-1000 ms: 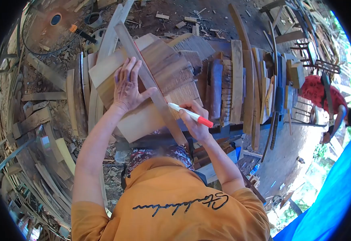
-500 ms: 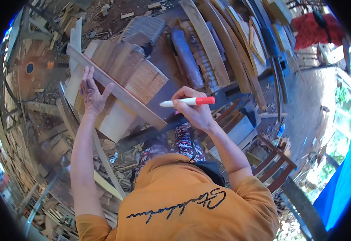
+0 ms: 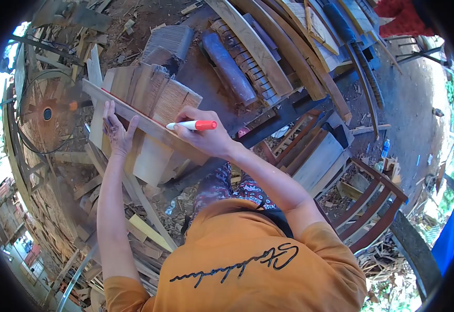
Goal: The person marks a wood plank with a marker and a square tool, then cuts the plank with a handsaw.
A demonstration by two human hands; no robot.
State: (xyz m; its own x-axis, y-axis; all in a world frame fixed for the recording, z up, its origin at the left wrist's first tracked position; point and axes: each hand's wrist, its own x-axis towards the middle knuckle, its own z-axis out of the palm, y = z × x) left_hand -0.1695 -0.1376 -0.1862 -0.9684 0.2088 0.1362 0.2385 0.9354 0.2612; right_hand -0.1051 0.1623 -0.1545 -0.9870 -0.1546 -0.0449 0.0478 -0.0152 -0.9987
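My right hand [image 3: 209, 136] grips a white marker [image 3: 189, 125] with a red end, its white tip at the upper edge of a long wooden strip [image 3: 146, 124]. The strip lies slantwise across several side-by-side boards [image 3: 149, 161], and a red line shows along part of its upper edge. Against the strip's left part rests my left hand [image 3: 118, 132], fingers stretched and thumb spread, pressing rather than grasping. Whether the marker tip touches the wood is hard to tell. Sawn rough grain shows on the board [image 3: 177, 103] beyond the strip.
Long curved timbers [image 3: 284, 47] and a dark rounded beam [image 3: 229, 67] lie ahead to the right. On the left stands a dusty orange wheel-like machine part [image 3: 47, 113]. A slatted wooden frame [image 3: 372, 208] sits at right, with offcuts and shavings around.
My right hand has brought the marker left, from over the dark surface to the strip's upper edge. My left hand stays on the strip. The whole view has shifted with my head.
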